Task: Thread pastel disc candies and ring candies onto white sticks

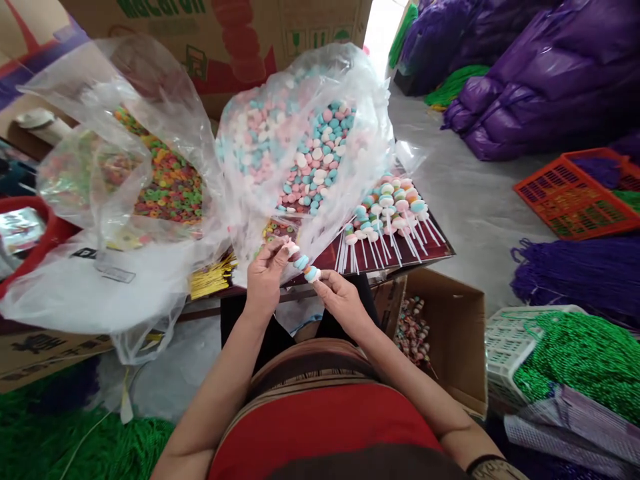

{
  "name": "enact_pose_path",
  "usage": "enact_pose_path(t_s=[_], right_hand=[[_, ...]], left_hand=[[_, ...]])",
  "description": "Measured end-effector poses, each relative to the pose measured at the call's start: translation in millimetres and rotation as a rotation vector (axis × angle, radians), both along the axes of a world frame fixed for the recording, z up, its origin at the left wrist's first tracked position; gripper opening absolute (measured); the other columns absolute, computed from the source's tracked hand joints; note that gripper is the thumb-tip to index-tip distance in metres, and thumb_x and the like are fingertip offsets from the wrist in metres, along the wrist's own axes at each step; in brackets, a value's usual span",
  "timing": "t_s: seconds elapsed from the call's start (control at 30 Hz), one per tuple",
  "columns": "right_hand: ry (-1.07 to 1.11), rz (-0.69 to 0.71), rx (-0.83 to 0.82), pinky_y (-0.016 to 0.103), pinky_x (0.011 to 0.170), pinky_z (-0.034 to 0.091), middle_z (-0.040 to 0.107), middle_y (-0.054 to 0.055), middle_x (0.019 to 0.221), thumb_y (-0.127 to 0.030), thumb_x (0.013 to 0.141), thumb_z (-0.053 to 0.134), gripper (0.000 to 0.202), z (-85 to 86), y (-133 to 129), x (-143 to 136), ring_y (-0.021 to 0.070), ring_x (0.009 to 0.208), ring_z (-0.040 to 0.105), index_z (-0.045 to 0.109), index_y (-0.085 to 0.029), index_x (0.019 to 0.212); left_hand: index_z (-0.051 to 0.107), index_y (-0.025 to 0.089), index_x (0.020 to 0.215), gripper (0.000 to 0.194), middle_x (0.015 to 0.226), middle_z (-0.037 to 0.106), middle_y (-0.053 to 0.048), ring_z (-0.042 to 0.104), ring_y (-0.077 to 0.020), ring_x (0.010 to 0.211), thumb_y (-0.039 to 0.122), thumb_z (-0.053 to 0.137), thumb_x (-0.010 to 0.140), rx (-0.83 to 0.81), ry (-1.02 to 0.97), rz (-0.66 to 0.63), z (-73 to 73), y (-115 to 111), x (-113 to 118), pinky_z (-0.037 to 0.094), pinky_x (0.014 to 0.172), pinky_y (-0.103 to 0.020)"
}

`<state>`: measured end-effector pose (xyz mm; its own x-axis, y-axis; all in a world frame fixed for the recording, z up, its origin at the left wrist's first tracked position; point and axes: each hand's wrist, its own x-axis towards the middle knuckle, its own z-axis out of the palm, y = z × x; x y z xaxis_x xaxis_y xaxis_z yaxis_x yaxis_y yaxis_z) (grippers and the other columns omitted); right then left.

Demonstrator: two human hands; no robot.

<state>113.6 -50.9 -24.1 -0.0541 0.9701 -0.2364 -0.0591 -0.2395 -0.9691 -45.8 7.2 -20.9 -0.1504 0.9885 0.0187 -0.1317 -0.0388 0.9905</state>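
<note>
Between my two hands runs a candy skewer (301, 262) of pink, white and blue round candies with small orange-red pieces between them. My left hand (265, 273) pinches its upper end by a pinkish white candy. At the lower end, the fingers of my right hand (343, 300) are closed by a blue and white candy; any stick there is hidden. Just beyond my hands lies a clear bag of pink, white and blue candies (317, 160), with a few ring candies (280, 230) at its mouth. Several candy skewers on white sticks (390, 213) lie to the right.
A bag of colourful ring candies (170, 177) and yellow ties (214, 275) lie at left on the dark red table (440, 248). Below right stands an open cardboard box (453, 333) with wrapped candies. Crates (575, 193), green bead strands (585, 360) and purple bags (540, 80) line the floor.
</note>
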Motion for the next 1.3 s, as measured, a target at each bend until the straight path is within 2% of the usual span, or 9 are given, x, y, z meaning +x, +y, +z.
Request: enact_pose_path(t_s=[0.1,0.27,0.4,0.53,0.73,0.87,0.97,1.1,1.3], right_hand=[[0.002,-0.009,-0.049,0.024,0.047,0.027,0.052,-0.006,0.056,-0.062,0.086,0.069,0.043,3.2,-5.6,9.4,0.0092,0.048,0.038,0.069,-0.019,0.085],[0.158,-0.191,-0.067,0.022,0.042,0.019,0.049,-0.007,0.049,-0.050,0.084,0.071,0.034,18.2,1.7,34.7,0.0065,0.042,0.032,0.070,-0.016,0.087],[0.309,-0.384,-0.046,0.019,0.038,0.018,0.049,-0.009,0.051,-0.034,0.079,0.073,0.023,41.1,41.7,62.1,0.0050,0.038,0.028,0.070,-0.017,0.095],[0.465,-0.400,-0.102,0.014,0.033,0.020,0.050,-0.008,0.057,-0.015,0.086,0.062,0.005,58.7,97.5,81.2,0.0018,0.037,0.020,0.063,-0.017,0.082],[0.575,-0.388,-0.022,0.008,0.038,0.038,0.058,-0.006,0.067,-0.006,0.092,0.063,0.025,48.8,145.6,75.8,0.0001,0.039,0.032,0.052,-0.020,0.075],[0.602,-0.488,-0.076,0.014,0.054,0.060,0.075,0.003,0.087,-0.010,0.097,0.057,0.018,33.2,117.5,63.1,0.0044,0.052,0.054,0.060,-0.020,0.081],[0.522,-0.350,-0.097,0.017,0.060,0.063,0.078,0.007,0.101,-0.016,0.092,0.066,0.004,26.6,72.3,54.5,0.0067,0.062,0.063,0.070,-0.018,0.092],[0.420,-0.192,-0.152,0.020,0.054,0.058,0.076,0.002,0.089,-0.023,0.083,0.076,0.024,29.4,31.8,34.5,0.0074,0.057,0.058,0.076,-0.020,0.106],[0.004,-0.037,0.222,0.038,0.091,0.061,0.078,0.002,0.090,-0.033,0.088,0.073,0.011,24.3,61.5,-12.9,0.0178,0.086,0.073,0.076,-0.024,0.093]], left_hand=[[0.072,0.021,0.099,0.039,0.089,0.075,0.000,0.069,-0.0114,0.078,0.052,0.086,0.080,-0.039,-0.101,-0.009,2.0,-1.2,6.5,0.060,0.079,-0.026],[0.063,0.027,0.130,0.055,0.119,0.073,-0.006,0.073,-0.0133,0.087,0.059,0.077,0.087,-0.008,-0.063,-0.123,0.4,-1.9,10.3,0.062,0.078,-0.028],[0.062,0.026,0.132,0.056,0.118,0.073,-0.006,0.073,-0.0132,0.088,0.057,0.076,0.088,-0.001,-0.004,-0.118,-4.8,-2.3,8.5,0.061,0.079,-0.027],[0.066,0.023,0.125,0.053,0.107,0.075,-0.004,0.071,-0.0124,0.082,0.056,0.079,0.084,-0.015,-0.013,-0.109,-7.5,-3.3,6.9,0.060,0.074,-0.026],[0.073,0.022,0.112,0.047,0.101,0.079,-0.004,0.071,-0.0123,0.079,0.057,0.082,0.081,-0.019,-0.040,-0.031,-3.1,0.1,-6.3,0.059,0.071,-0.024],[0.075,0.021,0.110,0.044,0.099,0.079,-0.004,0.071,-0.0120,0.078,0.055,0.082,0.082,-0.004,-0.055,0.041,-0.9,3.7,-22.0,0.059,0.071,-0.024],[0.075,0.021,0.110,0.038,0.099,0.080,-0.005,0.072,-0.0137,0.082,0.050,0.078,0.087,0.013,-0.013,0.085,-5.2,7.1,-31.2,0.059,0.075,-0.026],[0.077,0.021,0.109,0.022,0.104,0.081,-0.006,0.075,-0.0179,0.094,0.034,0.071,0.093,0.070,0.229,0.098,-15.7,15.9,-35.8,0.059,0.089,-0.031],[0.079,0.017,0.109,0.029,0.112,0.079,-0.012,0.072,-0.0261,0.111,0.009,0.055,0.095,0.172,0.933,-0.013,-24.3,27.8,-44.6,0.054,0.104,-0.040]])
